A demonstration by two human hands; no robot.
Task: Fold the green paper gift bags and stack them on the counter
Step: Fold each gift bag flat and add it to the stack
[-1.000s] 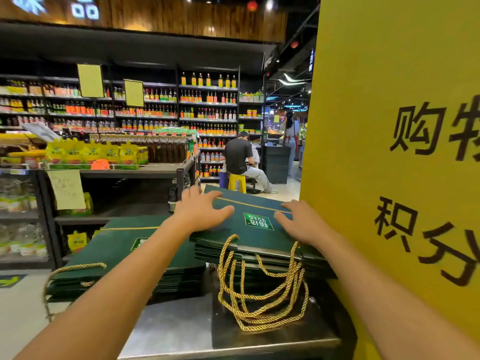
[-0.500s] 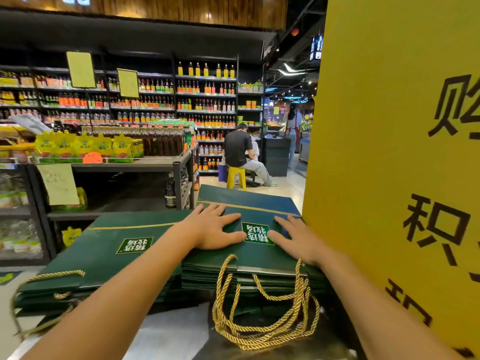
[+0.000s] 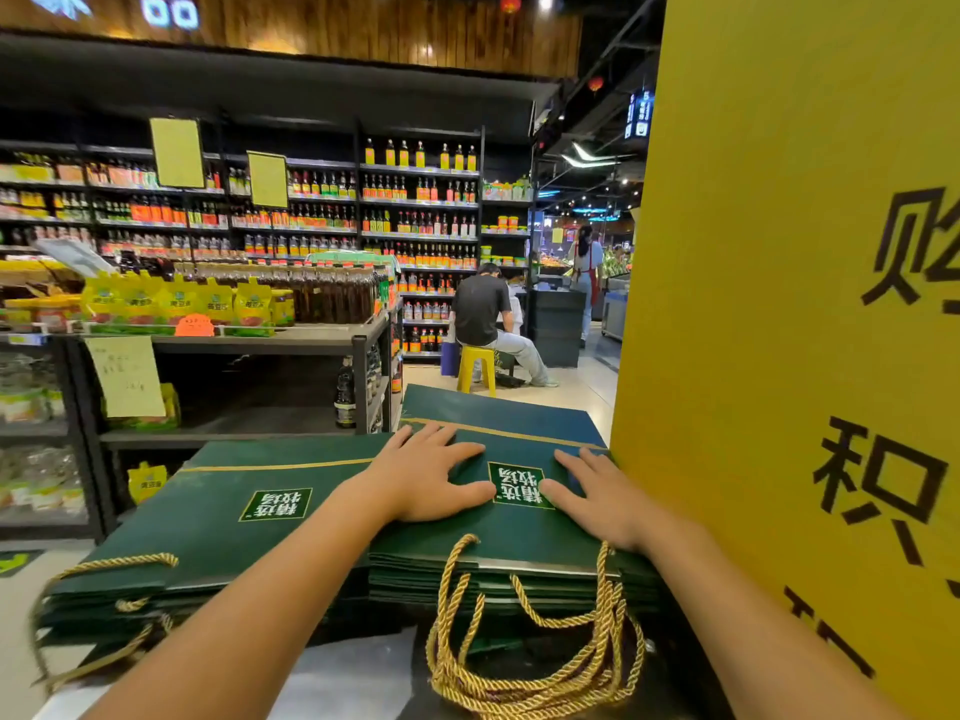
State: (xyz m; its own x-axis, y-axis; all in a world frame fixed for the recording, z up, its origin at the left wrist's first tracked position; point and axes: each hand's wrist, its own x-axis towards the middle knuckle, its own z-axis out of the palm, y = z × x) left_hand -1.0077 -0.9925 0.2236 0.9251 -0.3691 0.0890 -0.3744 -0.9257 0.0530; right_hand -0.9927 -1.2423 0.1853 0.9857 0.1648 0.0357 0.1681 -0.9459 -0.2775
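Over the last second the person's hands settled into a flat press on the top bag of the right-hand stack, which I took to mean this bag was already folded and laid down and was now being smoothed, so another bag would come next. The left hand lay at 9 o'clock of the white label and the right hand at 3 o'clock. They were apart, palms down, fingers straight and spread, gripping nothing. Compared with a second earlier, the left hand had come off the bag's left edge, where its fingers had looked bent, and had moved inward and flattened, its thumb now reaching toward the label. The right hand had slid slightly nearer the person. Half a second ago the pose was almost the same, so the press seemed to be finishing. The stack sat on the counter at 6 o'clock in the view, tight against the yellow sign at 3 o'clock. Its gold rope handles hung in loops over the near edge. A second stack lay just beside it at 8 o'clock, apparently tucked slightly under the right one.
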